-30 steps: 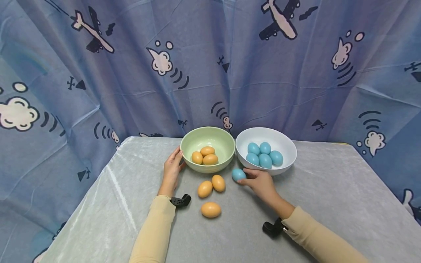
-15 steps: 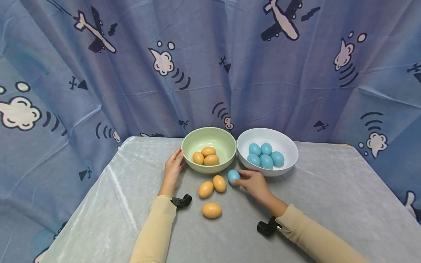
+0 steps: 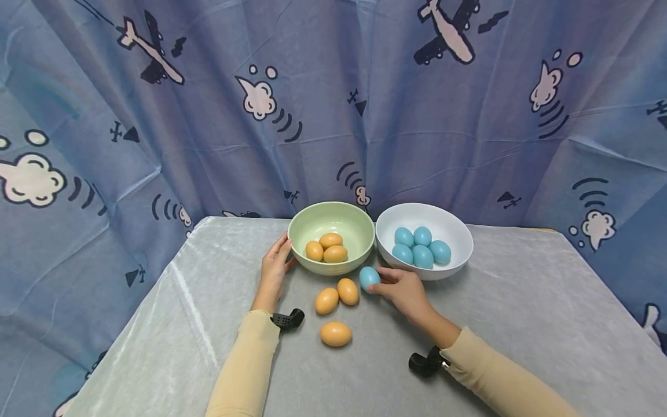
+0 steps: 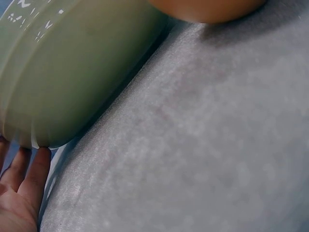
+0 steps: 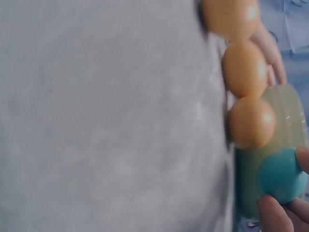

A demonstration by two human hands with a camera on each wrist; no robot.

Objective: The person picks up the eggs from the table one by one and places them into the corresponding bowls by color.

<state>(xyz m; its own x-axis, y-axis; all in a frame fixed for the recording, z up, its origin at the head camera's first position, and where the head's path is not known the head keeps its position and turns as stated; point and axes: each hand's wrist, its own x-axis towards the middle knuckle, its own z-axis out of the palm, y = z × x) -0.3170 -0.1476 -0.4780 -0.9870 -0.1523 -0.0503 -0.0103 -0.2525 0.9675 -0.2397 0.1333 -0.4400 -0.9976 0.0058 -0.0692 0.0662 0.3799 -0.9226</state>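
My right hand [image 3: 409, 291] pinches a blue egg [image 3: 369, 278] between thumb and fingers, just in front of the gap between the two bowls. In the right wrist view the same blue egg [image 5: 281, 175] overlaps the green bowl. At the left, my left hand [image 3: 273, 269] touches the outer side of the green bowl [image 3: 359, 231], fingers fairly straight; the left wrist view has its fingertips [image 4: 43, 153] right at the bowl's wall. Several orange eggs [image 3: 335, 253] lie inside that bowl. Outside it, two orange eggs [image 3: 326, 301] sit side by side, with another orange egg [image 3: 336, 334] closer to me.
Beside the green bowl stands a white bowl [image 3: 461, 231] with several blue eggs [image 3: 422, 256] in it. Both bowls are near the far edge of the grey-covered table [image 3: 521, 301]. A blue patterned curtain [image 3: 312, 116] hangs behind.
My right hand has moved left with the blue egg, from in front of the white bowl toward the orange pair, and the egg has turned more upright. My left hand stays at the green bowl.
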